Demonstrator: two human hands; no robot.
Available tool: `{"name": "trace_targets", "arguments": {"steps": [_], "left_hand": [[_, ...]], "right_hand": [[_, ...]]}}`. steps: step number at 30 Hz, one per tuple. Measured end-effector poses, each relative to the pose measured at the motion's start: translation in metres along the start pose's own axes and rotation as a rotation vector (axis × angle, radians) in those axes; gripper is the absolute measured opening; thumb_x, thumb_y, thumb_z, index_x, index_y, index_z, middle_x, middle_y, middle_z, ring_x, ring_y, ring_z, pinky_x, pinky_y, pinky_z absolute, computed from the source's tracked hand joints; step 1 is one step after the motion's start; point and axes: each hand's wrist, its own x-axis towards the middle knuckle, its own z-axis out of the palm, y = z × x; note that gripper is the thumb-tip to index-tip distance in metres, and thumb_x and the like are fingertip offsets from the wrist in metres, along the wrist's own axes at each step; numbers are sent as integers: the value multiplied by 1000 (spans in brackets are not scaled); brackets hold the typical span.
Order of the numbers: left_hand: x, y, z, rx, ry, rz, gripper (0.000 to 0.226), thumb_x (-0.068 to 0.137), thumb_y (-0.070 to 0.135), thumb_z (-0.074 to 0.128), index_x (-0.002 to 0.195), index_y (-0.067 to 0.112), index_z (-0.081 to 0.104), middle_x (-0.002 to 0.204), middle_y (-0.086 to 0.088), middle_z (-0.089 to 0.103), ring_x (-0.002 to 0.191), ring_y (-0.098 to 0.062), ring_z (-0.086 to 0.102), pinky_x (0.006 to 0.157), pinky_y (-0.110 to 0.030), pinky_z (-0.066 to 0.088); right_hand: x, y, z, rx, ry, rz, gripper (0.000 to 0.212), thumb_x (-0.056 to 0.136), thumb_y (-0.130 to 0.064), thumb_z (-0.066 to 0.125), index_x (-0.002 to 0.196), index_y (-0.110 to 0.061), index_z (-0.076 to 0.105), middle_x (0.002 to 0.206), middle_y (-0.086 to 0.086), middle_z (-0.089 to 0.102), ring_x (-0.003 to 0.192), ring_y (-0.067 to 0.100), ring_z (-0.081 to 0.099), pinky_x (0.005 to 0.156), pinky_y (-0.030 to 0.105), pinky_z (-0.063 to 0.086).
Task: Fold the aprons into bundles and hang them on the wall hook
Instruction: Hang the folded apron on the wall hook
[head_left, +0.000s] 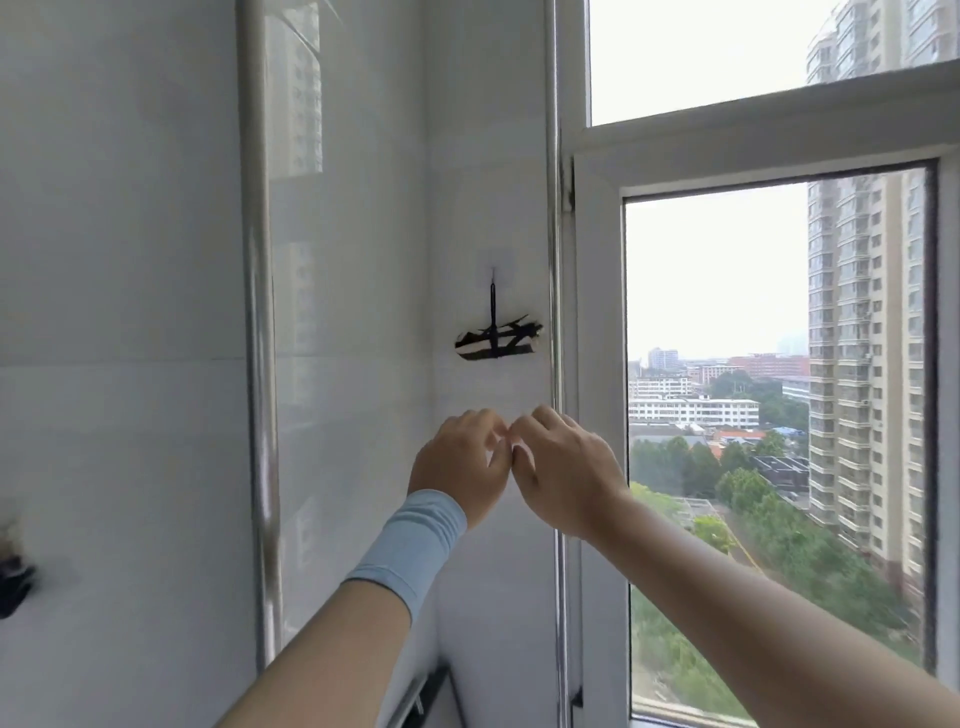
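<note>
A white apron bundle (498, 340) tied with black straps hangs by a black loop from a small wall hook (493, 271) on the white tiled wall. It is hard to tell apart from the wall. My left hand (462, 457), with a light blue wrist sleeve, and my right hand (563, 467) are raised side by side just below the bundle, apart from it. Both hands have curled fingers, and their fingertips meet in the middle. Nothing shows in either hand.
A metal pipe (258, 332) runs vertically down the wall to the left. A white window frame (597, 312) stands directly right of the hook. A dark blurred object (13, 582) sits at the left edge.
</note>
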Motion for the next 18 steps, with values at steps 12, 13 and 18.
{"name": "trace_targets", "arguments": {"steps": [12,13,18], "left_hand": [[-226,10,109,-96,-633,-267,18,92,27,49,105,24,61,103,6,64,89,-18,59,80,-30,50],[-249,11,118,-119,-698,-299,19,92,25,49,107,22,61,104,5,64,90,-18,59,80,-29,48],[-327,1,158,-104,-1039,-484,29,90,25,51,119,24,58,124,-2,59,108,-22,57,95,-32,46]], "right_hand": [[-251,-7,81,89,-767,287,26,96,-30,41,113,-30,61,116,-2,65,104,26,63,69,30,37],[-275,-9,90,104,-844,302,27,95,-29,42,114,-30,61,117,-1,65,106,26,62,71,30,39],[-351,-22,124,227,-1099,442,33,89,-35,51,119,-23,61,122,3,64,112,26,59,87,33,48]]}}
